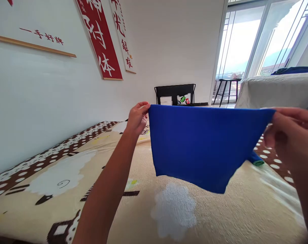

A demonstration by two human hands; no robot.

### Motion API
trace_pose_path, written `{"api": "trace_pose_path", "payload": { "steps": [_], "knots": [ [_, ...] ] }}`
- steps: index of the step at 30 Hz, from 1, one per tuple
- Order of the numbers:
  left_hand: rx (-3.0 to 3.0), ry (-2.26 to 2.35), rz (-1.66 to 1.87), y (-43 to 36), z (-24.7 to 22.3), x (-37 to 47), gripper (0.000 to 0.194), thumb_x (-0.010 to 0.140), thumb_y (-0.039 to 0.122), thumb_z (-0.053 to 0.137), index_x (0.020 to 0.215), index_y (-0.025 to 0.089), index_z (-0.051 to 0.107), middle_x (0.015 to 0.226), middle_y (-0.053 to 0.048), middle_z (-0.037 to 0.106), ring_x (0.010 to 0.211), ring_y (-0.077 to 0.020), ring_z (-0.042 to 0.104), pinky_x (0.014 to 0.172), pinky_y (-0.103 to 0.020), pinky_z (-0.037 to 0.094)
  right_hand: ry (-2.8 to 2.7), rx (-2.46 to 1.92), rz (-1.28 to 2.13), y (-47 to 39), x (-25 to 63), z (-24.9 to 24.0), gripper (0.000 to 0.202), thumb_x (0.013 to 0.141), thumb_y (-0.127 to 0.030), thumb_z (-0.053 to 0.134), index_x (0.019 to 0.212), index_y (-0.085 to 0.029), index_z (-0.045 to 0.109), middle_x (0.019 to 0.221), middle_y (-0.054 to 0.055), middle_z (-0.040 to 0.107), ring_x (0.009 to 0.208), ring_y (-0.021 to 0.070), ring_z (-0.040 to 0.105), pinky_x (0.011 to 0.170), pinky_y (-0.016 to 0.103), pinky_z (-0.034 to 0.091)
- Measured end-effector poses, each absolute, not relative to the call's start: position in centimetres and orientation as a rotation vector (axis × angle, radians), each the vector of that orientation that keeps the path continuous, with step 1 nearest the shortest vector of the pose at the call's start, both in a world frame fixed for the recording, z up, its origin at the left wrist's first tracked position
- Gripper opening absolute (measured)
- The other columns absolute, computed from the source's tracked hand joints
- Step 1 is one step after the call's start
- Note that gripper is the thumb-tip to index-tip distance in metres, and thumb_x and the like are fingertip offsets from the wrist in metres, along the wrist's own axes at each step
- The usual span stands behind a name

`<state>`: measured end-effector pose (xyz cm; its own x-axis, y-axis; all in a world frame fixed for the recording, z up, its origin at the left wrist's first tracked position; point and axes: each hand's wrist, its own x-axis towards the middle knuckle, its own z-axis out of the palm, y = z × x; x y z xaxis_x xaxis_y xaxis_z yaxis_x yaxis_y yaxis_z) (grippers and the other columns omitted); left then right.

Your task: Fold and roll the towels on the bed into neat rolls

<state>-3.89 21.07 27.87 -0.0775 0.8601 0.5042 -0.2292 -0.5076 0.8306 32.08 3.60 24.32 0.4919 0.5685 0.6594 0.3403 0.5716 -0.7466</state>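
Note:
A plain blue cloth [204,145] hangs stretched between my two hands, above the bed. My left hand [138,117] pinches its upper left corner between thumb and fingers. At the upper right corner, my right hand [293,127] is closed on the cloth, partly cut off by the frame edge. The top edge runs nearly straight, and the lower edge hangs free and uneven. Behind the cloth's lower right side lies a rolled blue cloth [257,159] with a green end, partly hidden.
Under my arms spreads a beige blanket [141,217] with sheep pictures and a brown dotted border. A black rack [174,90] stands by the far wall. At right are a dark stool [228,88] and a white-covered piece of furniture [276,89]. Red-lettered scrolls [105,51] hang at left.

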Motion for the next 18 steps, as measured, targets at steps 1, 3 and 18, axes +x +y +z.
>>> {"api": "trace_pose_path", "payload": {
  "steps": [1, 3, 18],
  "knots": [
    [1.377, 0.696, 1.716, 20.2, 28.8, -4.2, 0.028, 0.065, 0.025, 0.083, 0.084, 0.018, 0.063, 0.075, 0.004, 0.057, 0.064, -0.0063, 0.050, 0.057, -0.020, 0.034, -1.063, -0.949, 0.222, 4.8, 32.6, 25.3, 0.025, 0.078, -0.028, 0.075, 0.098, -0.013, 0.073, 0.052, -0.001, 0.057, 0.039, 0.0092, 0.052, 0.037, 0.023, 0.034],
    [1.390, 0.659, 1.731, 18.7, 30.2, -4.7, 0.029, 0.063, 0.023, 0.084, 0.083, 0.018, 0.064, 0.075, 0.004, 0.058, 0.065, -0.0070, 0.050, 0.057, -0.022, 0.032, -1.045, -0.839, 0.339, 7.1, 33.7, 26.8, 0.025, 0.072, -0.022, 0.079, 0.093, -0.009, 0.073, 0.051, -0.001, 0.057, 0.039, 0.0068, 0.050, 0.040, 0.023, 0.033],
    [1.418, 0.965, 1.779, 22.8, 26.6, -7.0, 0.025, 0.058, 0.027, 0.084, 0.077, 0.017, 0.071, 0.071, 0.000, 0.063, 0.064, -0.0099, 0.049, 0.075, -0.030, 0.041, -1.149, -1.004, 0.650, 18.3, 31.3, 27.3, 0.050, 0.082, -0.020, 0.065, 0.123, 0.008, 0.058, 0.078, 0.004, 0.070, 0.056, -0.0014, 0.058, 0.060, 0.017, 0.037]
  ]
}}
